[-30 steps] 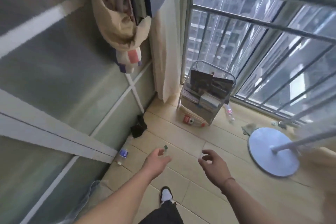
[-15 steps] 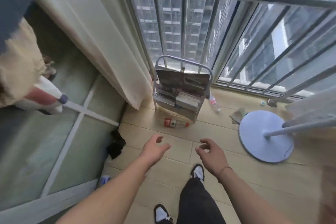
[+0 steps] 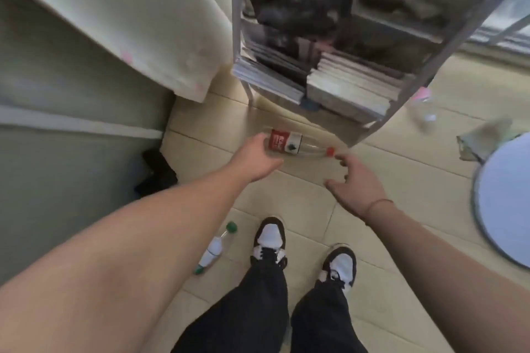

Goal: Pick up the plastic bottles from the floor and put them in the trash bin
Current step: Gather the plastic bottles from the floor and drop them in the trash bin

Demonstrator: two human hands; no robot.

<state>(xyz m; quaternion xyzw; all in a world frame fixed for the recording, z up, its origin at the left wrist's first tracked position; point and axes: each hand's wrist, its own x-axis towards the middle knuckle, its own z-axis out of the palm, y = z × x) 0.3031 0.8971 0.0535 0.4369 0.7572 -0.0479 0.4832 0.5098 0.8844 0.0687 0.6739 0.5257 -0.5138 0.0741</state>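
A clear plastic bottle with a red label [image 3: 298,146] and a red cap lies on the tiled floor in front of a metal rack. My left hand [image 3: 258,159] wraps around its base end, thumb above and fingers below. My right hand [image 3: 354,180] hovers open just beside the cap, fingers spread, holding nothing. A second bottle with a green cap [image 3: 216,248] lies by my left shoe. A third clear bottle with a pink cap [image 3: 424,110] lies to the right of the rack. No trash bin is in view.
The metal rack [image 3: 407,86] stacked with books stands just behind the bottle. A pale curtain [image 3: 137,23] hangs at the left, above a dark cloth [image 3: 156,173] on the floor. A round white stand base [image 3: 513,203] and a crumpled rag [image 3: 484,137] lie at the right.
I have stepped forward and bent down towards the rack. Both hands dropped to the red-labelled bottle, and my left hand has closed around its base.
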